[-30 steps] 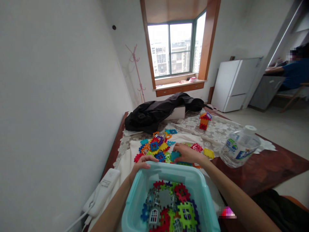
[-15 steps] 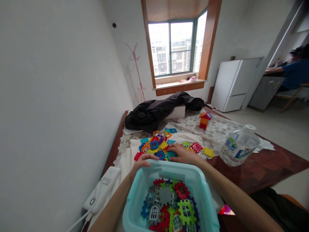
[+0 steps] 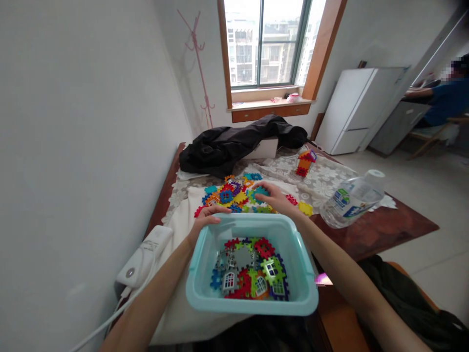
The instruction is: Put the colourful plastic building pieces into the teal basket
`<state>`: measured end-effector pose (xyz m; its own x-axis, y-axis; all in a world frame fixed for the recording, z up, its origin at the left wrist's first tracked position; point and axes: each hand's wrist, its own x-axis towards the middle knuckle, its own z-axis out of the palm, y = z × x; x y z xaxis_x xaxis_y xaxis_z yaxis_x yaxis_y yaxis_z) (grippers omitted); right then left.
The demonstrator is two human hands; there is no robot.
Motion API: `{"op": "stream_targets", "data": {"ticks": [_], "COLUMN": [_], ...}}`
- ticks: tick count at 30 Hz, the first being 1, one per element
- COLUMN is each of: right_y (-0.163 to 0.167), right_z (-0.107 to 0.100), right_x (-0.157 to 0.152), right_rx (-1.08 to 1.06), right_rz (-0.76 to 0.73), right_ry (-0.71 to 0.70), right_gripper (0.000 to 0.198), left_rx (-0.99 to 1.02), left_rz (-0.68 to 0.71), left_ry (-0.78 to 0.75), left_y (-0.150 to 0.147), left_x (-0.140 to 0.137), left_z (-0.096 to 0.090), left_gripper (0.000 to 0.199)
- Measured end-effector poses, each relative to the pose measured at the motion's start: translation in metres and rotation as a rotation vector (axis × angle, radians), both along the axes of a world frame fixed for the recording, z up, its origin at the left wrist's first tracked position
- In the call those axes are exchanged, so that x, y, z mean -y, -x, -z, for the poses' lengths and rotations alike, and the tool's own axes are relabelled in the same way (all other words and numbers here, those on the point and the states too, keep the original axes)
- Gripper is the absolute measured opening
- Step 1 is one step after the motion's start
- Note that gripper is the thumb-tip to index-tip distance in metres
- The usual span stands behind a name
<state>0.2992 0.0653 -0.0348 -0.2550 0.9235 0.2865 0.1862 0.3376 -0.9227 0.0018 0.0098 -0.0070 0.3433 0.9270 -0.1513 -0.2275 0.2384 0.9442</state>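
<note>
A light teal plastic tub stands in front of me, holding several coloured toothed building pieces. My left hand is closed over its far left rim. Beyond the tub, a pile of loose building pieces in blue, red, yellow and green lies on the white cloth. My right hand reaches past the tub's far right side into this pile. Its fingers are curved and apart around a teal piece; a firm grip on it does not show. Some pieces are hidden behind the tub's far rim and my right hand.
A large clear plastic bottle stands on the right, by a yellow piece. Farther back are a small house built of pieces and a black garment. A white power strip lies left. A person sits far right.
The view has tilted down, showing the tub's whole near rim. My right hand has shifted forward over the pile. My left hand stays on the rim.
</note>
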Motion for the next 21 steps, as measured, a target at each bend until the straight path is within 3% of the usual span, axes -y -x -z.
{"op": "stream_targets", "data": {"ticks": [3, 7, 10, 13, 15, 17, 21], "right_y": [-0.003, -0.010, -0.021, -0.034, -0.042, -0.046, -0.044], "right_z": [-0.014, -0.025, -0.026, -0.020, -0.010, 0.003, 0.019], "right_x": [0.009, 0.016, 0.007, -0.002, -0.003, 0.001, 0.007], "right_rx": [-0.249, -0.212, -0.148, 0.150, 0.413, 0.566, 0.558], "right_rz": [-0.127, -0.453, -0.351, -0.200, -0.210, -0.221, -0.248], "right_ry": [0.137, 0.165, 0.079, 0.026, 0.009, 0.030, 0.076], "right_gripper": [0.051, 0.063, 0.062, 0.055, 0.051, 0.059, 0.050], "left_rx": [-0.002, -0.022, 0.000, 0.005, 0.001, 0.003, -0.004], "left_rz": [-0.042, -0.050, -0.034, -0.024, -0.025, -0.017, -0.025], "left_ry": [-0.034, -0.060, -0.038, -0.038, -0.027, -0.013, -0.009], "left_y": [-0.003, -0.004, -0.003, -0.002, 0.000, 0.000, -0.002], "left_x": [-0.001, -0.001, -0.001, -0.002, -0.002, -0.001, 0.004], "left_z": [0.001, 0.004, 0.005, 0.007, 0.008, 0.008, 0.003], "left_gripper": [0.036, 0.036, 0.035, 0.035, 0.036, 0.036, 0.036]}}
